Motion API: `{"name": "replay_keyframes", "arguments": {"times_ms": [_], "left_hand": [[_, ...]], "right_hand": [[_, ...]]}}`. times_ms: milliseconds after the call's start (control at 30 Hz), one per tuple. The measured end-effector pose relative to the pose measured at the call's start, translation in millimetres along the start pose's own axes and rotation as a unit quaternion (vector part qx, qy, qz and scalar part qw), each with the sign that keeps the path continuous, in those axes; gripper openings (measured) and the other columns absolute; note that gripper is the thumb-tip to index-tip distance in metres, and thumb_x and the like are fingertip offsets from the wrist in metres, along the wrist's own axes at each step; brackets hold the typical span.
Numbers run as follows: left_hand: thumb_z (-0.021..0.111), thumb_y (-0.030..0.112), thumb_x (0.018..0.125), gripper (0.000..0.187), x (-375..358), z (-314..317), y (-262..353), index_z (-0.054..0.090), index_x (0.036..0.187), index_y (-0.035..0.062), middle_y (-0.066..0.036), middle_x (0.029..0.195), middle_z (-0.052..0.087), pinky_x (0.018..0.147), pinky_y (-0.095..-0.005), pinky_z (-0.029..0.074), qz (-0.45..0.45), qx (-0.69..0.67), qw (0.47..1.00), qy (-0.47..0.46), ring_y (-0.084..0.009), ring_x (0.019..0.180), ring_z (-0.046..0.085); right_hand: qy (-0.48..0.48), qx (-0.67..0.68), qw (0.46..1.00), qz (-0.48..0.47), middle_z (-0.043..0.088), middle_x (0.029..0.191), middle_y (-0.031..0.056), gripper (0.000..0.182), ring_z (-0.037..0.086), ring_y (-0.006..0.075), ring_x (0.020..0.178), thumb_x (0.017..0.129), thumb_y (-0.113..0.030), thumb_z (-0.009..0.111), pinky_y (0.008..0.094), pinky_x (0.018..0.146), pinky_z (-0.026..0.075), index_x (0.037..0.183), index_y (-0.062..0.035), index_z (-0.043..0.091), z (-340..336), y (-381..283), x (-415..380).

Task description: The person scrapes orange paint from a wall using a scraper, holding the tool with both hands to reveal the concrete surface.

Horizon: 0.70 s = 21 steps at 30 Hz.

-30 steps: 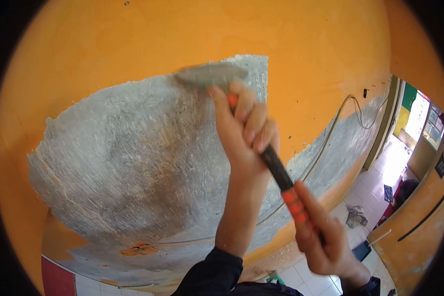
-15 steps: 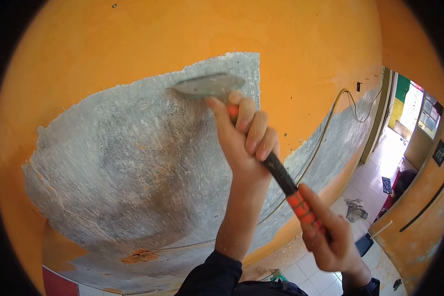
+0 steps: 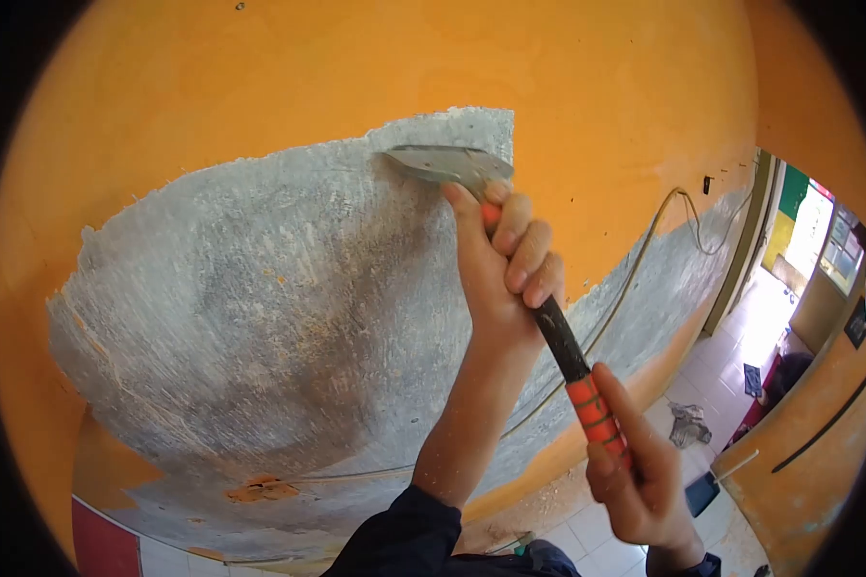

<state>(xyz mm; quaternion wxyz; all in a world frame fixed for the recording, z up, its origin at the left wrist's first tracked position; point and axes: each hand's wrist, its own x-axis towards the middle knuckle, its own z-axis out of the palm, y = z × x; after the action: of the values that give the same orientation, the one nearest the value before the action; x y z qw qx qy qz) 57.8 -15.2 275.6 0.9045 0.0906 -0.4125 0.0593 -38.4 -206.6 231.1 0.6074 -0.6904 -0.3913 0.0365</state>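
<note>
A long-handled scraper [image 3: 560,337] slants across the middle of the head view, its wide metal blade on the grey stripped patch [image 3: 260,288] of the orange wall [image 3: 635,96]. My left hand [image 3: 510,255] is wrapped round the upper handle just below the blade, thumb up near the metal. Lower right, my right hand [image 3: 640,462] grips the red-orange banded end of the handle. The blade lies near the upper right corner of the grey patch, just under its ragged orange edge.
A cable [image 3: 635,267] hangs along the wall at right. Beyond it are a doorway [image 3: 765,240], a crumpled grey item [image 3: 688,425] and a dark dustpan-like object [image 3: 702,492] on the tiled floor [image 3: 587,529]. A red panel [image 3: 106,539] stands at lower left.
The scraper blade and my left hand have shifted to the right in view. My right hand has moved little, still on the handle end. The camera view has shifted slightly.
</note>
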Motion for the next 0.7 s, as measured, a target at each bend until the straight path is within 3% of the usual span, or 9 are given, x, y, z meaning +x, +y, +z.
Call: {"name": "replay_keyframes", "arguments": {"times_ms": [133,267,300,400,467,533,567,700], "left_hand": [[0.035,0.048,0.099,0.047,18.5,4.8,-1.5,0.052,0.092,0.0046,0.001,0.06,0.039,0.028,-0.0221,0.035,0.028,-0.007,1.0,0.009,-0.008,0.037,0.036],[0.037,0.045,0.099,0.044,4.6,-15.8,-10.6,0.052,0.093,0.0045,0.002,0.06,0.038,0.029,-0.0215,0.037,0.02,0.006,1.0,-0.012,-0.0072,0.038,0.037],[0.039,0.051,0.097,0.039,5.6,-10.8,-12.6,0.048,0.089,0.0135,0.006,0.06,0.033,0.027,-0.0177,0.028,0.023,0.04,0.999,0.008,-0.0034,0.037,0.028],[0.038,0.051,0.097,0.04,28.6,4.0,-9.6,0.048,0.09,0.0135,0.006,0.059,0.033,0.026,-0.0182,0.027,0.073,0.045,0.996,0.025,-0.0034,0.036,0.028],[0.038,0.051,0.097,0.04,30.2,3.0,-11.4,0.049,0.09,0.0129,0.006,0.06,0.033,0.027,-0.0179,0.026,0.083,0.044,0.995,0.023,-0.0032,0.036,0.028],[0.039,0.05,0.097,0.038,19.9,-3.5,-11.7,0.049,0.092,0.0132,0.006,0.061,0.034,0.027,-0.0174,0.027,0.057,0.075,0.995,0.014,-0.0029,0.037,0.029],[0.039,0.05,0.097,0.038,20.1,-5.2,-9.8,0.049,0.092,0.0132,0.006,0.061,0.034,0.027,-0.0174,0.027,0.062,0.079,0.995,0.008,-0.0029,0.037,0.029],[0.038,0.05,0.097,0.038,25.9,3.4,-7.8,0.049,0.092,0.0141,0.007,0.06,0.033,0.027,-0.0179,0.027,0.073,0.054,0.995,0.027,-0.0031,0.037,0.028]], "right_hand": [[-0.009,0.014,1.0,-0.005,0.068,0.091,0.0124,0.055,0.052,0.0045,0.064,0.091,-0.001,0.049,0.0212,0.058,0.043,0.143,0.0035,0.031,-7.8,6.5,9.9],[-0.029,-0.033,0.999,-0.024,0.065,0.077,0.0104,0.057,0.052,0.0072,0.055,0.089,-0.001,0.051,0.0228,0.052,0.042,0.142,0.0026,0.031,-27.3,15.4,6.8],[-0.037,-0.054,0.997,-0.034,0.062,0.071,0.0095,0.057,0.053,0.0084,0.052,0.089,-0.001,0.051,0.0236,0.051,0.042,0.142,0.0019,0.032,-30.0,16.6,6.7],[-0.031,-0.089,0.992,-0.085,0.062,0.07,0.0121,0.058,0.054,0.0108,0.049,0.088,-0.001,0.052,0.0244,0.049,0.042,0.143,0.0002,0.032,-38.7,19.3,31.1],[-0.048,-0.072,0.995,-0.041,0.063,0.07,0.0141,0.058,0.055,0.0114,0.049,0.088,-0.002,0.052,0.0253,0.049,0.043,0.143,-0.0012,0.032,-45.4,21.5,32.9],[-0.029,-0.065,0.99,-0.122,0.061,0.064,0.0124,0.058,0.055,0.0118,0.047,0.088,-0.001,0.052,0.0271,0.048,0.043,0.143,-0.0005,0.032,-43.9,33.8,27.2],[-0.043,-0.074,0.989,-0.118,0.059,0.063,0.0119,0.059,0.056,0.014,0.047,0.088,-0.001,0.051,0.0275,0.049,0.044,0.143,0.0005,0.031,-43.1,32.6,24.0],[-0.079,-0.075,0.99,-0.094,0.067,0.081,0.0184,0.063,0.06,0.0188,0.05,0.086,0.001,0.052,0.027,0.051,0.047,0.144,0.0011,0.027,-46.8,24.8,37.8]]}}
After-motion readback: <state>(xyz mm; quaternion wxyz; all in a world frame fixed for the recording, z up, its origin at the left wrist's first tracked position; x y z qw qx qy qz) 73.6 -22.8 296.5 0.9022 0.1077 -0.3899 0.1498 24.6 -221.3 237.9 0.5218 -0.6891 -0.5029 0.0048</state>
